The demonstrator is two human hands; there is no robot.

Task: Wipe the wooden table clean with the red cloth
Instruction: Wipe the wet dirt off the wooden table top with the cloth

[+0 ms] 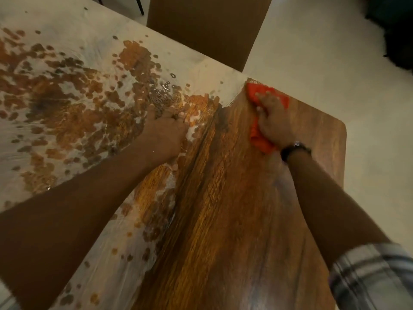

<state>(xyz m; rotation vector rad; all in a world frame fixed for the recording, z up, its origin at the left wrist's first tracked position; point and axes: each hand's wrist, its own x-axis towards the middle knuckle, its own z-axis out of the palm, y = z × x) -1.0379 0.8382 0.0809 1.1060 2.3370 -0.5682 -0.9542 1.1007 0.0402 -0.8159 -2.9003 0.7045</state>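
With the right hand (273, 121) pressed flat on the bunched red cloth (263, 135) at the bench's (234, 220) far edge and the left hand (165, 128) braced, fingers curled and empty, in the white film (67, 63) beside it, the next stroke should overlap leftward into that film.

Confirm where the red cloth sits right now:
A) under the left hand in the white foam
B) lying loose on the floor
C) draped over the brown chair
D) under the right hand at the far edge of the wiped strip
D: the red cloth is pressed under the right hand on bare wood at the brown wooden table's far edge; the left hand rests in the white foam.
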